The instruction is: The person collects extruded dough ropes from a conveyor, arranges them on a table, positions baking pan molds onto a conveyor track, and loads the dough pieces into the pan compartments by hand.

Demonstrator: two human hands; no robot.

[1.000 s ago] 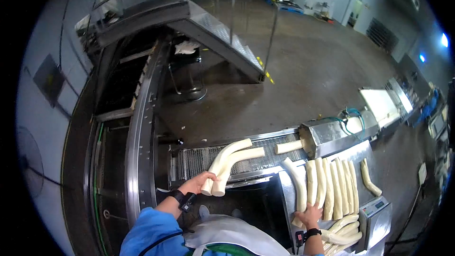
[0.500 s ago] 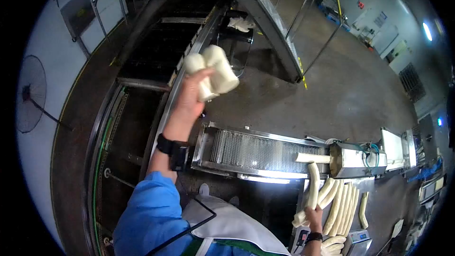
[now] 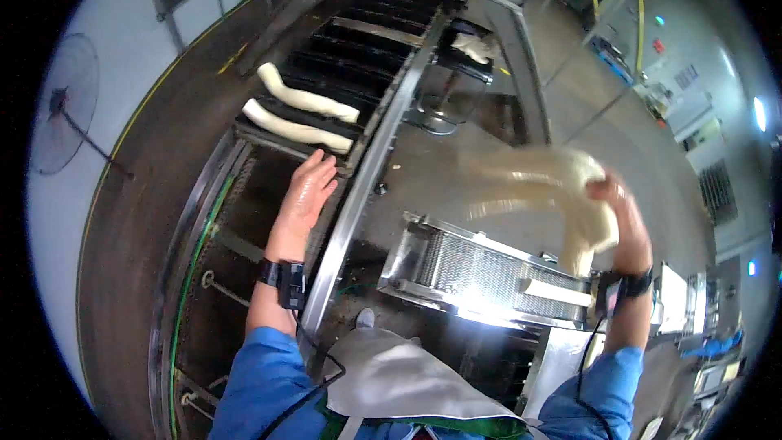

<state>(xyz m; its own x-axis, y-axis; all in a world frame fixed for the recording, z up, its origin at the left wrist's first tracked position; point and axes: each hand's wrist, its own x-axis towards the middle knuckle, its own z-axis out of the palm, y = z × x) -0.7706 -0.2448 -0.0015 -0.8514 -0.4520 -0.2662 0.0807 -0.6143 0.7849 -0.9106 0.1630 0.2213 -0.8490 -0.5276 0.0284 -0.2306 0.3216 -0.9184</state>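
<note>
My left hand point(image 3: 309, 190) is open, its fingers stretched just below the near end of a long cream-coloured roll point(image 3: 297, 129). A second such roll point(image 3: 308, 101) lies parallel behind it, both resting on the black slats of the conveyor point(image 3: 326, 69). My right hand point(image 3: 623, 216) is closed around a bunch of similar cream rolls point(image 3: 590, 212), held in the air above the steel mesh belt. Motion smears the bunch, so I cannot tell how many there are. Their surface looks smooth and dough-like.
One more cream roll point(image 3: 556, 292) lies on the mesh belt point(image 3: 476, 269), close to the machine's outlet. A steel rail point(image 3: 346, 220) runs along the slatted conveyor. Behind it stand a black stool point(image 3: 464, 61) with a cloth and a metal frame. A fan point(image 3: 61, 102) is at the left wall.
My left hand has let go of two rolls, now on the black slats, after the view turned left. My right hand has risen from the rolls at lower right, carrying a bunch.
</note>
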